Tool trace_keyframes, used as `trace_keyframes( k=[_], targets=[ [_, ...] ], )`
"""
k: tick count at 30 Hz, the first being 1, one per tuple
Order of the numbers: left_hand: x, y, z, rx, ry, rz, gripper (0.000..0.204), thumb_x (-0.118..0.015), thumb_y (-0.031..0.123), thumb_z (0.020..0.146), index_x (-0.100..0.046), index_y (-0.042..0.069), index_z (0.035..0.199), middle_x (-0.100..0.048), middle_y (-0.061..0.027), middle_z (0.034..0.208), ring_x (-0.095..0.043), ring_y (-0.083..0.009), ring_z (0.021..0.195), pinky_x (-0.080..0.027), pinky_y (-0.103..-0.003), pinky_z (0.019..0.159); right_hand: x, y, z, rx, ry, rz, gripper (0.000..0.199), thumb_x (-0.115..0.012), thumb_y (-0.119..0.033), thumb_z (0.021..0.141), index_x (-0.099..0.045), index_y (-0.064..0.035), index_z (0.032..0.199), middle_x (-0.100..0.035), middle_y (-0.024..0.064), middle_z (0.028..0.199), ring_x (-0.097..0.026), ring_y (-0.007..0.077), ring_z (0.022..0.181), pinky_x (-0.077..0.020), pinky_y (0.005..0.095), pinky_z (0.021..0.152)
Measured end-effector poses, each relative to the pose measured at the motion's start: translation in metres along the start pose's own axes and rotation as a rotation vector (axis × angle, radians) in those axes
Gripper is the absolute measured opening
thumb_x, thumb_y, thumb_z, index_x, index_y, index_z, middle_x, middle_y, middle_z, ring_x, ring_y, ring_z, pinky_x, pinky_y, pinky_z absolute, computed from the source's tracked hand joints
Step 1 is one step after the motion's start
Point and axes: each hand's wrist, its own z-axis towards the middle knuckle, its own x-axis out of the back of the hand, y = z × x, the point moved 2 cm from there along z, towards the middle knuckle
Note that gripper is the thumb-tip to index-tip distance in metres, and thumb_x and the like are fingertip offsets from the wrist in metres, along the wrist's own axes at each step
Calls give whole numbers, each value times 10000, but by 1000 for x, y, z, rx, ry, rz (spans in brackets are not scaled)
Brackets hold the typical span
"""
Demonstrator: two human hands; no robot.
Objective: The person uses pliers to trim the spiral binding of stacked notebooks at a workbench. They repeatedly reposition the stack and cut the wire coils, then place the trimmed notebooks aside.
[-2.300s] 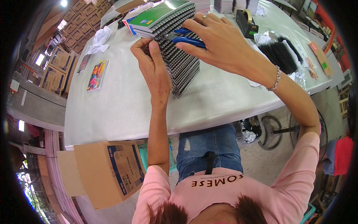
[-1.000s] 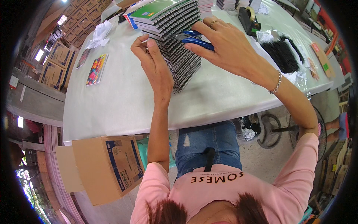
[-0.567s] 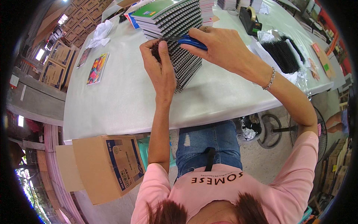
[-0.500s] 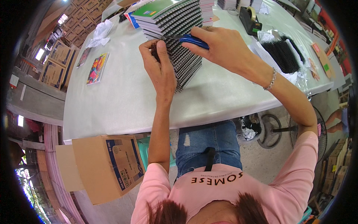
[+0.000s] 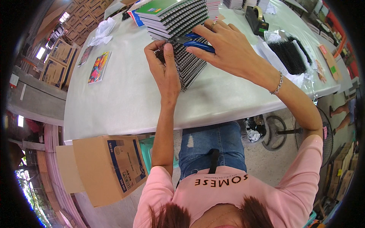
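Observation:
A tall stack of spiral-bound notebooks [image 5: 181, 18], with a green cover on top, stands at the far middle of the table. Black wire coils line its near side. My left hand [image 5: 166, 74] closes on the near left corner of the stack, thumb up, fingers curled around the coil ends of a notebook and partly hidden. Blue-handled pliers [image 5: 200, 46] are gripped in my right hand [image 5: 237, 51], their handles spread apart. The plier jaws point left at the coil ends, just beyond my left thumb.
On the white table [image 5: 118, 102] lie a colourful booklet [image 5: 99, 67], crumpled paper [image 5: 102, 32], a tape dispenser [image 5: 256, 21] and bundled black coils [image 5: 287, 55]. Below stand an open cardboard box [image 5: 102, 167] at left and a fan [image 5: 315, 138] at right.
The plier handles have spread apart from nearly closed. My left hand has shifted slightly right, still at the coil ends.

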Motion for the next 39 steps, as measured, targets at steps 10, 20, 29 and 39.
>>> trace_keyframes(
  k=[10,20,29,39],
  targets=[
    [-2,6,-3,6,31,86,319,-507,333,1087,-513,15,1119,-500,-33,993,-449,-113,900,-404,-264,851,-3,-2,3,-43,-123,-12,384,-615,-484,962,-621,-100,961,-698,99,852,-699,312,720,-549,415,605],
    [-2,-1,-4,16,129,-48,363,-490,339,1081,-477,-1,1206,-517,-91,1050,-484,-177,979,-399,-330,921,2,0,-15,-62,-5,4,444,-616,-491,961,-628,-80,1128,-687,144,1016,-679,320,935,-535,448,764],
    [3,-7,-9,12,12,91,308,-521,320,1079,-519,14,1120,-507,-33,980,-449,-119,902,-391,-265,866,-10,-1,-10,-50,-48,23,416,-619,-492,958,-649,-89,1056,-693,131,953,-689,314,862,-538,432,720],
    [-2,-3,-14,15,118,-24,310,-487,328,1091,-502,19,1110,-480,-38,1000,-425,-120,910,-384,-272,859,-4,2,-22,-85,-28,54,430,-628,-494,953,-619,-90,1100,-691,134,916,-680,311,826,-524,437,694]
  ],
)
